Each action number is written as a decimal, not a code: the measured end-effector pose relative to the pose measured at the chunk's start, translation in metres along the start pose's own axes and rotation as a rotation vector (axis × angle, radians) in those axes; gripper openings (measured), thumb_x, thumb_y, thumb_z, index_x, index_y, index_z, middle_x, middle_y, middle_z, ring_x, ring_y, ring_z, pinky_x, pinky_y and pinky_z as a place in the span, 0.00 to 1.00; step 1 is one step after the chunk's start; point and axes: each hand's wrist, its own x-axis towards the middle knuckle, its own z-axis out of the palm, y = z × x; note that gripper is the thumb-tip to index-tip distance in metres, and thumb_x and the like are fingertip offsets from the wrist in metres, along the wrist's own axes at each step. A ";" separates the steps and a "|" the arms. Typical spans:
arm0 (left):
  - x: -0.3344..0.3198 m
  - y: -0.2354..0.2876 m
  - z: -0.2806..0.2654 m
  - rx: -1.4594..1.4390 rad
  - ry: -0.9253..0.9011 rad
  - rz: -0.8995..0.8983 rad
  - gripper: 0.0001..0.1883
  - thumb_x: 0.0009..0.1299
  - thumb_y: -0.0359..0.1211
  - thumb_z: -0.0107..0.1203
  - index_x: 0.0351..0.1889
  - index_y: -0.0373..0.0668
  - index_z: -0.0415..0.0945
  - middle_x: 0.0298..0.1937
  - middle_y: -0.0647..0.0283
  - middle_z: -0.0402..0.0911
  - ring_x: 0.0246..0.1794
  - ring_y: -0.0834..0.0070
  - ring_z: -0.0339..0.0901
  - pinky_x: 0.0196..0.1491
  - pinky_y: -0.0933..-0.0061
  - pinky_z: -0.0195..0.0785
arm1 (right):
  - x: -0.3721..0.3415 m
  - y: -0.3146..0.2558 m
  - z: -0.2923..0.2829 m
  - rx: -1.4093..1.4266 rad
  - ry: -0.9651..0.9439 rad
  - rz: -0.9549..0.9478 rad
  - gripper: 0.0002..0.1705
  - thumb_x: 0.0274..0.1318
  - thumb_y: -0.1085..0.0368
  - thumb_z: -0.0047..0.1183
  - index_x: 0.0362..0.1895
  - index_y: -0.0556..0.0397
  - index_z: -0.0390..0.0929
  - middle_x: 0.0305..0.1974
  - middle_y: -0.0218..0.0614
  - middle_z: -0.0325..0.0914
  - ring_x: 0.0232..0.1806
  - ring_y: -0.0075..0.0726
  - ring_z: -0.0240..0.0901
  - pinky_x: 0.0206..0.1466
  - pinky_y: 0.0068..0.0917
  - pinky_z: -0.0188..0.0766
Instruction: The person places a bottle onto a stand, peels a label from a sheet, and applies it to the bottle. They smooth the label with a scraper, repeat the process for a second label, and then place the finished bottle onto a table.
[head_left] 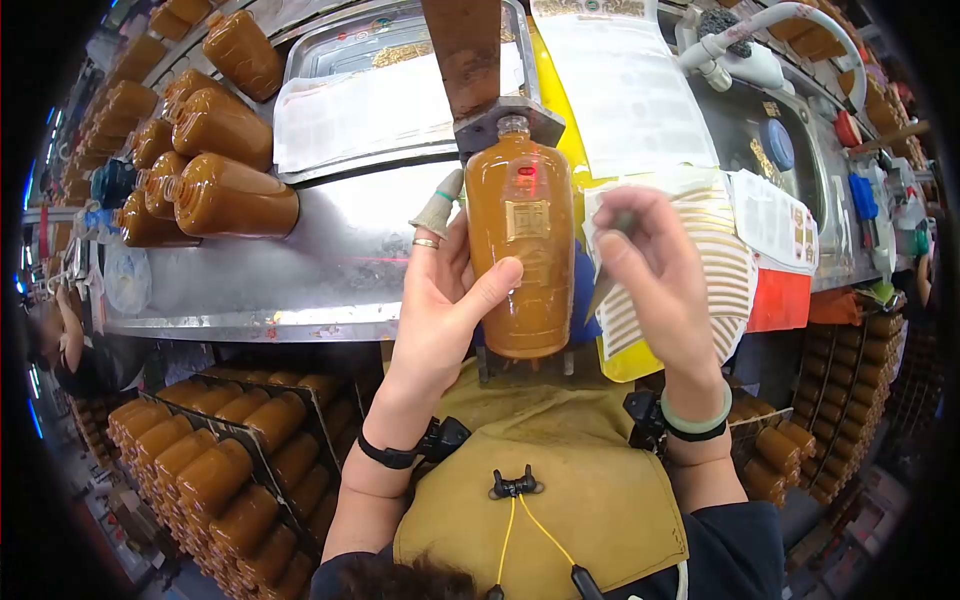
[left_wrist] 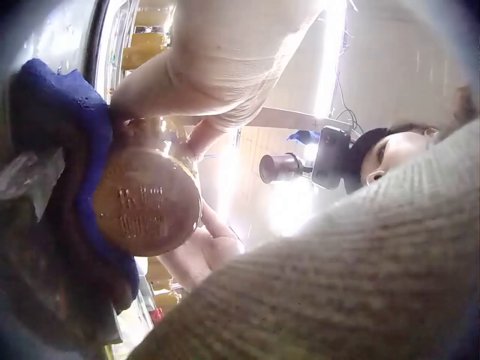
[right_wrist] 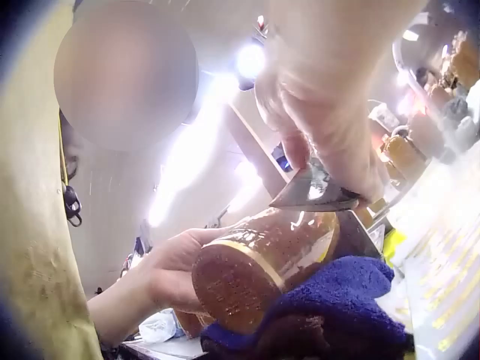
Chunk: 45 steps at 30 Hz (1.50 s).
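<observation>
Brown and glossy, a bottle (head_left: 540,265) lies at the near edge of the metal tabletop (head_left: 345,235), its neck against a dark metal bracket (head_left: 545,122) and its base toward the person. A gold square label (head_left: 526,220) is on its upper face. The left hand (head_left: 440,295) holds the bottle from its left side, the thumb laid over the front; one finger wears a pale cover (head_left: 434,214). The right hand (head_left: 660,275) pinches a metal blade (right_wrist: 319,189) between thumb and fingers, above the bottle; whether the blade touches it, I cannot tell. A blue cloth (right_wrist: 337,292) lies under the bottle. To the right, near the same edge, is a sheet with curved gold stripes (head_left: 715,265). Toward the far left corner, several other brown bottles (head_left: 237,195) lie on their sides.
</observation>
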 end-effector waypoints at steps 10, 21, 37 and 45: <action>0.000 0.001 -0.002 0.026 0.003 -0.001 0.47 0.72 0.24 0.65 0.84 0.44 0.45 0.79 0.50 0.59 0.79 0.63 0.61 0.77 0.60 0.60 | -0.014 -0.003 0.027 -0.395 0.100 -0.171 0.11 0.62 0.76 0.62 0.49 0.58 0.83 0.44 0.34 0.80 0.40 0.24 0.76 0.45 0.23 0.73; 0.009 0.005 -0.003 0.024 -0.028 0.024 0.44 0.75 0.24 0.62 0.83 0.38 0.46 0.80 0.50 0.58 0.81 0.63 0.58 0.80 0.60 0.54 | 0.014 -0.012 -0.001 -0.421 0.128 -0.201 0.09 0.69 0.77 0.53 0.49 0.60 0.82 0.43 0.30 0.79 0.46 0.23 0.75 0.53 0.21 0.69; 0.031 0.004 0.007 0.102 0.056 0.156 0.36 0.77 0.28 0.62 0.79 0.31 0.57 0.72 0.51 0.71 0.72 0.68 0.71 0.73 0.65 0.65 | 0.046 0.012 0.024 -0.255 0.031 0.026 0.22 0.60 0.68 0.70 0.48 0.52 0.67 0.42 0.27 0.71 0.43 0.17 0.68 0.44 0.20 0.68; 0.030 0.005 0.007 0.098 0.058 0.148 0.34 0.78 0.28 0.60 0.79 0.32 0.58 0.73 0.52 0.70 0.72 0.69 0.70 0.74 0.65 0.64 | 0.045 0.011 0.024 -0.134 0.014 0.057 0.22 0.60 0.68 0.70 0.48 0.52 0.67 0.41 0.26 0.71 0.43 0.16 0.69 0.43 0.19 0.68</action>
